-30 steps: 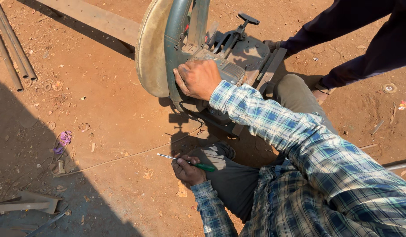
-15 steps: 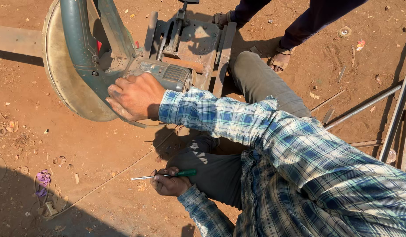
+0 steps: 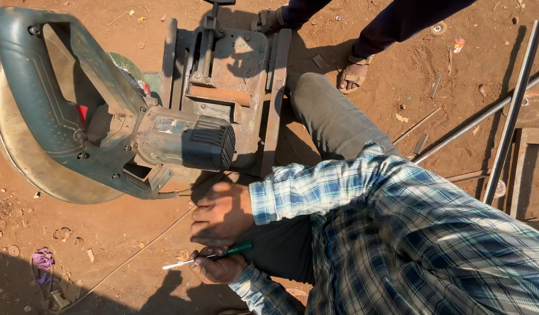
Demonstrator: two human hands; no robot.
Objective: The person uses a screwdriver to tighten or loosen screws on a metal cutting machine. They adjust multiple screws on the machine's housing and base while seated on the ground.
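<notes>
The left hand [image 3: 218,268] grips a green-handled screwdriver [image 3: 208,255], tip pointing left over the red dirt ground [image 3: 123,233]. The right hand [image 3: 221,214] hovers just above it, fingers loosely curled, holding nothing, just below the chop saw [image 3: 106,116].

- Right hand [image 3: 221,214] lifted off the chop saw's motor housing [image 3: 208,143], now down just above the left hand's [image 3: 218,268] fingers.
- Green-handled screwdriver [image 3: 208,255] now touching right fingertips.

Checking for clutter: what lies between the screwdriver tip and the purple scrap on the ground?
Bare red dirt, crossed by a thin wire, between screwdriver and purple scrap, head view.
</notes>
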